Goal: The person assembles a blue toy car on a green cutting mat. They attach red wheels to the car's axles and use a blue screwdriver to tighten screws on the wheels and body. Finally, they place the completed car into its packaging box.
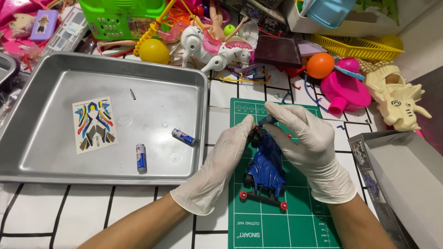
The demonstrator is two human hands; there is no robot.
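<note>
Both gloved hands close on a blue toy car (266, 167) that sits on a green cutting mat (272, 221) on the white gridded table (55, 212). The left hand (221, 161) lies along the car's left side, fingers nearly straight and pressed together, their tips against the far end of the car by a black wheel. The right hand (307, 143) arches over the same end, thumb and forefinger pinched on a small blue part at the car's top, the other fingers curled loosely above the body. The car's near end shows a black bar with red rollers. To the left, just beside the mat, stands a metal tray (46, 157) holding a sticker sheet (94, 124), two batteries (141, 157) and a small screw (133, 94). Plastic toys crowd the far edge of the table, a white toy horse (217, 50) and a pink toy (344, 92) among them. A grey box (408, 180) sits at the right.
</note>
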